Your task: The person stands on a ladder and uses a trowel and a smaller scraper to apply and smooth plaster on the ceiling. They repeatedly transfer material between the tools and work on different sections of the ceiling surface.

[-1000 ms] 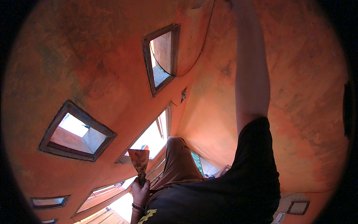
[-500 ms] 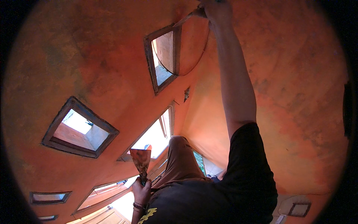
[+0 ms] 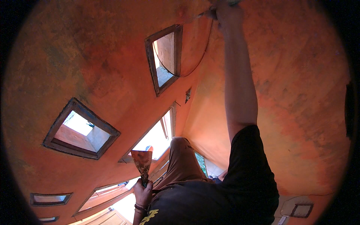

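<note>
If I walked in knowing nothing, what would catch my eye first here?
The orange walls fill nearly everything, cut by dark-framed openings on the left with daylight behind. At the top, the right hand reaches up with a tool against the plaster, the arm stretched long down the picture. Lower centre, the left hand holds a paint-stained trowel upright.

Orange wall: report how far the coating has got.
Done: the orange plastered wall looks coated around the dark-framed window openings. In hand: the right hand works at the wall's top edge; the left hand grips a flat, pointed, orange-smeared blade. Left: probably the darker, uneven patches at left, though that is hard to judge.
</note>
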Available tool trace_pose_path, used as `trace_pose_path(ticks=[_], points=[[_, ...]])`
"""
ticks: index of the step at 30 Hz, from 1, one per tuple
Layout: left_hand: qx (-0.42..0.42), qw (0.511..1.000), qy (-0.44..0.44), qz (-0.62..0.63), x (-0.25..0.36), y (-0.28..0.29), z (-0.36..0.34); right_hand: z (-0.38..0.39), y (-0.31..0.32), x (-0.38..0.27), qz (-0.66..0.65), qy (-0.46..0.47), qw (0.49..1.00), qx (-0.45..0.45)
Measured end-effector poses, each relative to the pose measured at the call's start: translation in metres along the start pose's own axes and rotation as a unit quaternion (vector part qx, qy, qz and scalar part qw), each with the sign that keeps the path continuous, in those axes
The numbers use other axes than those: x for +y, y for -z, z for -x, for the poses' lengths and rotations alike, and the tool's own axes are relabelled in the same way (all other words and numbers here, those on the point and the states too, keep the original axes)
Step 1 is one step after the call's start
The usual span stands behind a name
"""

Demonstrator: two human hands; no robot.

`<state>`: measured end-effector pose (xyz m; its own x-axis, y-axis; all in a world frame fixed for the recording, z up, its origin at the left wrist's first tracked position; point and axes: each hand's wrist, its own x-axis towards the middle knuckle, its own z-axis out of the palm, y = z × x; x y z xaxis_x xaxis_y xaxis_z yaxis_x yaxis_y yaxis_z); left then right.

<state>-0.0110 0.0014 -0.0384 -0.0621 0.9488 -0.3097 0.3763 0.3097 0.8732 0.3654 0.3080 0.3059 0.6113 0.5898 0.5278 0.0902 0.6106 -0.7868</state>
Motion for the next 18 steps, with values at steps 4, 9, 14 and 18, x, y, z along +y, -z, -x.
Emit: trace_pose_path(ticks=[4,9,14,18], points=[[-0.001,1.0,0.003,-0.013,0.011,0.001,0.002,-0.001,0.001,0.018,0.016,0.023,0.999,-0.027],[-0.019,1.0,0.015,0.004,0.006,0.001,0.002,-0.003,-0.008,0.019,0.012,0.054,0.998,-0.009],[0.004,1.0,0.01,-0.01,0.002,-0.001,0.001,-0.017,-0.002,0.01,-0.002,0.087,0.996,0.009],[0.006,1.0,-0.005,-0.014,0.01,-0.001,0.003,-0.011,0.004,0.002,-0.012,0.04,0.999,-0.001]])
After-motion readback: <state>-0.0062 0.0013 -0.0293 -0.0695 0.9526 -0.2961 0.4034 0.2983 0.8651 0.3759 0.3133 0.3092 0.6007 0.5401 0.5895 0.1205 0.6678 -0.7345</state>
